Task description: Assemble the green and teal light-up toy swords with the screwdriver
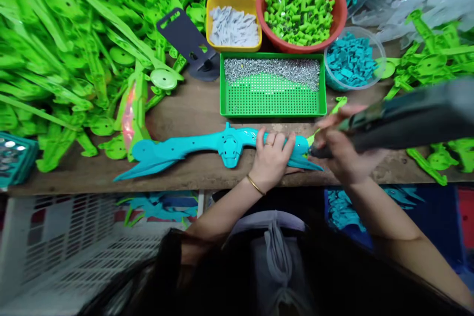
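Observation:
A turquoise plastic toy bow body (pixel 200 145) lies across the wooden bench, with a raised hub in its middle and pointed fins at both ends. My left hand (pixel 272 153) is closed over its right half and presses it to the bench; a ring and a bangle show on that hand and wrist. In my right hand (pixel 342 150) is a dark power screwdriver (pixel 403 118), smeared by motion. Its tip is at the right end of the bow body; whether it touches a screw there I cannot tell. Beyond the bow stands a green perforated basket (pixel 273 113) of small silver screws.
Bright green plastic parts (pixel 74 34) heap up on the left; more (pixel 437 69) lie right. Behind the basket are a yellow tray (pixel 208 24), a red bowl (pixel 264 34) and a clear tub (pixel 381 54) of turquoise pieces. A white crate (pixel 70 242) stands below the bench edge.

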Available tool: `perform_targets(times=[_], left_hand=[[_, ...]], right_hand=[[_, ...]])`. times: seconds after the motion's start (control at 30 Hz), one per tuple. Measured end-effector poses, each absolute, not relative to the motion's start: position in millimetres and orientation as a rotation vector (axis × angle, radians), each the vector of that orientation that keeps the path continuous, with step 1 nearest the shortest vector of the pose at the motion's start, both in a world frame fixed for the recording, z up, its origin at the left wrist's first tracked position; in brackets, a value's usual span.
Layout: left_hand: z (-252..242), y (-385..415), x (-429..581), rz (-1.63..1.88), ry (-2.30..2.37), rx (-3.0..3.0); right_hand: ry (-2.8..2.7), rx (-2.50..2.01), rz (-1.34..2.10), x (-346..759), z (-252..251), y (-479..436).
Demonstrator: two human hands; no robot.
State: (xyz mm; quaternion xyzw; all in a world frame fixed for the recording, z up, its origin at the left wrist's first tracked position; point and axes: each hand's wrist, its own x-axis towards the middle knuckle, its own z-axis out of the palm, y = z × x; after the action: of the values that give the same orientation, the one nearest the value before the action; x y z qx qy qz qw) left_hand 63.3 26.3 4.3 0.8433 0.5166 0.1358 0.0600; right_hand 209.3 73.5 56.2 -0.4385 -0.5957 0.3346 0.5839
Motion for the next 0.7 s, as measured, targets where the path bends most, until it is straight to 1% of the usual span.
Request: perform_targets(times=[0.1, 0.27, 0.37, 0.6, 0.7], left_hand=[[4.5, 22.1, 59.9, 0.382, 1.543, 2.577], [6.0, 17.4, 57.2, 0.406, 1.536, 2.624], [8.2, 17.7, 57.8, 0.371, 1.538, 2.618], [13.8, 18.4, 57.1, 0.316, 1.537, 2.616], [19.4, 18.0, 57.9, 0.291, 1.536, 2.602]], right_hand=[[-1.112, -0.897, 0.518, 183.7, 68.4, 127.1], [-1.076, -1.059, 0.361, 156.2, 41.8, 201.9], [-1.116, -1.068, 0.335, 154.7, 28.0, 210.9], [-1.241, -1.082, 0.393, 162.7, 9.2, 210.3], [-1.199, -1.028, 0.414, 160.8, 11.2, 213.4]])
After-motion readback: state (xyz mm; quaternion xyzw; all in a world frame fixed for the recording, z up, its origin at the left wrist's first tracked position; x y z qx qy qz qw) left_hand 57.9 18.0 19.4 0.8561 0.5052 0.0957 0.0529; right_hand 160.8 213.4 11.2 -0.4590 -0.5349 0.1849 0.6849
